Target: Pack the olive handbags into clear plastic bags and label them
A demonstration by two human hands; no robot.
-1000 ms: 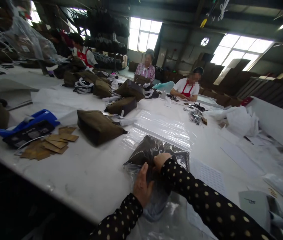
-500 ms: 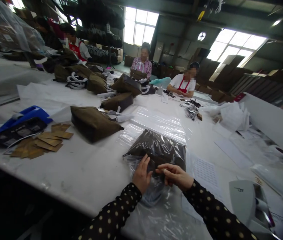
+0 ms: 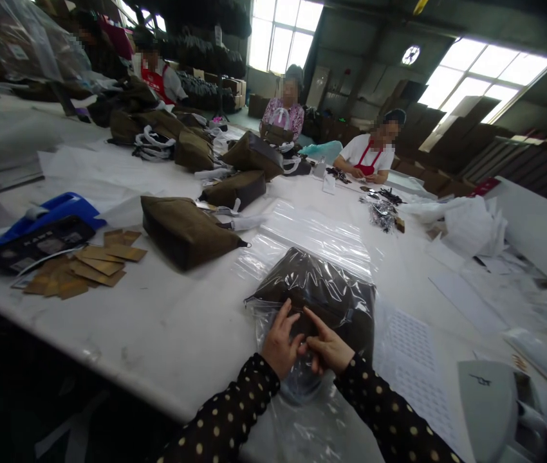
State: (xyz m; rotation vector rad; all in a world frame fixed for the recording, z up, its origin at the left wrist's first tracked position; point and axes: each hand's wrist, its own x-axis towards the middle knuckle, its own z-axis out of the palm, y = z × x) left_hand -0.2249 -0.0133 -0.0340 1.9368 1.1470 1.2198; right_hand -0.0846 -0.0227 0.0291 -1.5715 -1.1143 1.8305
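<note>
A dark brown bag [image 3: 324,280] lies on the table in front of me, inside a shiny clear plastic bag [image 3: 297,408] whose loose end trails toward me. On its near side my left hand [image 3: 280,344] rests with the index finger stretched forward over the plastic and the other fingers apart. Beside it, my right hand [image 3: 329,347] points its index finger onto the wrapped bag. Its other fingers are curled at the plastic, close to my left thumb. What lies between the thumbs is partly hidden.
Left of the wrapped bag stands a brown bag [image 3: 189,231], with several more behind it. Tan cards [image 3: 94,263] lie near a blue object [image 3: 61,212]. A printed sheet [image 3: 413,354] and a grey-white device [image 3: 488,405] are at right. Clear plastic sheets [image 3: 315,235] lie beyond. Co-workers [image 3: 367,154] sit across.
My right hand has moved closer to the left and now points its index finger forward. The left hand's fingers have spread and curled slightly. The view has shifted a little.
</note>
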